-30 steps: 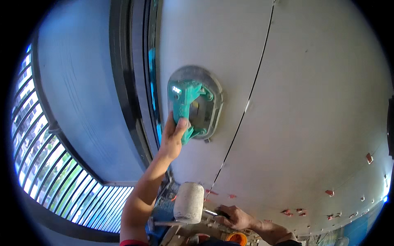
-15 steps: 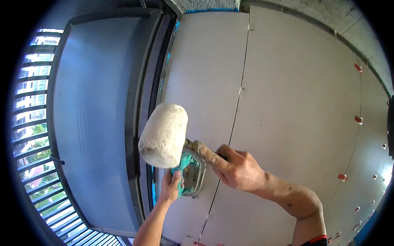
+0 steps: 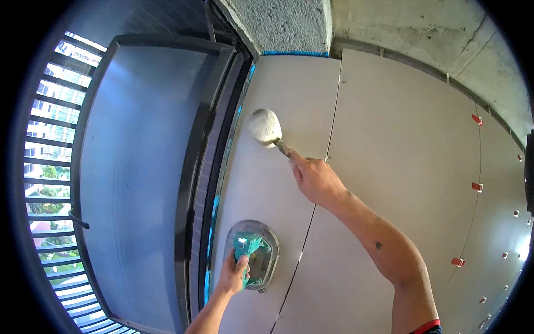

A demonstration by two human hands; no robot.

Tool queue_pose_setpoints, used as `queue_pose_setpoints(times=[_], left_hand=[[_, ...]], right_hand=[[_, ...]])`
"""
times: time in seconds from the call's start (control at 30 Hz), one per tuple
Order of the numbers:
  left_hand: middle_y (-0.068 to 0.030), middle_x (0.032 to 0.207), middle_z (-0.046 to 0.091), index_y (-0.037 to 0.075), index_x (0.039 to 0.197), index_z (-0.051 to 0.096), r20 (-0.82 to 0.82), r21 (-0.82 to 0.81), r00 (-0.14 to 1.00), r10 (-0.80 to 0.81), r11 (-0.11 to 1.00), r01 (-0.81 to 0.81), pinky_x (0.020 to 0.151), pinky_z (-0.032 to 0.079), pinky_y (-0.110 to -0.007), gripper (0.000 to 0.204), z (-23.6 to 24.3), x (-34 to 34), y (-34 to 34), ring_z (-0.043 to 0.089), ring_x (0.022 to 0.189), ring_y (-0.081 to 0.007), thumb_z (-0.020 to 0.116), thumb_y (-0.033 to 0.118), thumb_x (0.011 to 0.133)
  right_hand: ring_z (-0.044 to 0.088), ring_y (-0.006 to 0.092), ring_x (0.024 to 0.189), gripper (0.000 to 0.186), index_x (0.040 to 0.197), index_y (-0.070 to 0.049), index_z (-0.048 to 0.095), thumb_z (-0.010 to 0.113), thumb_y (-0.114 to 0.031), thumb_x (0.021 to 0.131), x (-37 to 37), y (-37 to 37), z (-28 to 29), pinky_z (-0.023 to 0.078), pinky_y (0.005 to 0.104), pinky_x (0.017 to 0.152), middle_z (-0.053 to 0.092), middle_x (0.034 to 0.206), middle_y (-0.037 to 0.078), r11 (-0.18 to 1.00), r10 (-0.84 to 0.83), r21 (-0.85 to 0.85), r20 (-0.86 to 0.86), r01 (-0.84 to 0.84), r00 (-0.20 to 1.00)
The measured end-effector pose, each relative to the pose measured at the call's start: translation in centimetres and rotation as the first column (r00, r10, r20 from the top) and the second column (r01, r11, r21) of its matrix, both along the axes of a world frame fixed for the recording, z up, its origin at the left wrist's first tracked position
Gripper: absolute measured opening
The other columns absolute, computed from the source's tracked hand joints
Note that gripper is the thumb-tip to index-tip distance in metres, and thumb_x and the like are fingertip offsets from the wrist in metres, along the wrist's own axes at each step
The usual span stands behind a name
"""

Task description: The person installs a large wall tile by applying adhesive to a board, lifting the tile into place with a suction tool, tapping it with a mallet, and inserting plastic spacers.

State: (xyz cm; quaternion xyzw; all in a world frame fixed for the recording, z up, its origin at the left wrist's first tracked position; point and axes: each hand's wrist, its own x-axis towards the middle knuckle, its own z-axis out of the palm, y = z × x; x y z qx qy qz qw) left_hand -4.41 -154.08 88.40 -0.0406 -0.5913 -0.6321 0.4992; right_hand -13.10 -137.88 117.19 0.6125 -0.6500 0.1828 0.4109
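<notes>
My left hand (image 3: pixel 232 274) grips the teal handle of an oval, powered suction cup (image 3: pixel 264 264), which sits on a narrow pale tile panel (image 3: pixel 286 89) low in the middle of the view. My right hand (image 3: pixel 314 181) is higher up, closed on the handle of a white rubber mallet (image 3: pixel 264 127), whose head is at the panel's surface; whether it touches cannot be told. A dark joint line separates this panel from a wider pale panel (image 3: pixel 400 145) on the right. A dark frame with blue tape runs along the panel's left edge.
At the left are a dark-framed grey-blue panel (image 3: pixel 133 161) and a slatted railing (image 3: pixel 50 161) with buildings and greenery beyond. A rough plaster strip (image 3: pixel 286 25) and bare concrete (image 3: pixel 400 22) are at the top. Red tile-levelling clips (image 3: pixel 457 261) dot the seams at the right.
My right hand has raised the mallet from low in the view to the upper part of the panel. My left hand stays on the suction cup, which appears lower as the view shifts.
</notes>
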Motion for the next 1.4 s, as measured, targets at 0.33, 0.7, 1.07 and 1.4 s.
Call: queue_pose_setpoints(times=[0.33,0.7,1.07,1.4], left_hand=[[-0.0019,0.082,0.053,0.005,0.121,0.046,0.065,-0.008,0.995,0.077,0.997,-0.076,0.059,0.047,-0.028,0.063,0.1,0.6,0.4,0.052,0.067,-0.0099,0.058,0.058,0.088],[-0.003,0.08,0.054,0.003,0.122,0.044,0.07,-0.003,0.996,0.05,0.999,-0.05,0.056,0.046,-0.028,0.066,-0.8,-0.4,-1.4,0.052,0.064,-0.0108,0.058,0.057,0.088],[-0.0028,0.08,0.053,0.004,0.12,0.045,0.059,-0.036,0.995,0.086,0.996,-0.084,0.055,0.047,-0.028,0.063,-0.6,-0.2,-1.2,0.053,0.062,-0.0111,0.059,0.056,0.088],[-0.004,0.081,0.055,0.003,0.126,0.043,0.077,-0.023,0.995,0.061,0.998,-0.059,0.054,0.047,-0.029,0.063,-0.4,0.1,-1.0,0.054,0.062,-0.0117,0.06,0.052,0.089]], right_hand=[[0.064,0.0403,0.068,0.034,0.13,-0.013,0.048,0.041,-0.016,0.096,2.5,-2.2,5.0,0.052,0.0503,0.063,0.063,0.072,0.022,0.946,0.134,-0.275,-0.162,-0.175,0.978],[0.063,0.0414,0.069,0.028,0.124,-0.013,0.05,0.042,-0.021,0.098,2.5,-6.0,9.6,0.05,0.0505,0.064,0.062,0.072,0.022,0.963,0.051,-0.266,-0.003,-0.05,0.999],[0.063,0.0443,0.07,0.031,0.125,-0.011,0.05,0.041,-0.025,0.099,2.6,-2.2,10.2,0.049,0.0528,0.065,0.064,0.077,0.024,0.925,0.069,-0.369,-0.078,-0.093,0.995],[0.064,0.0431,0.077,0.035,0.131,-0.015,0.046,0.037,-0.021,0.098,1.5,-0.5,10.1,0.051,0.0534,0.069,0.064,0.081,0.026,0.946,-0.094,-0.312,-0.01,0.086,0.996]])
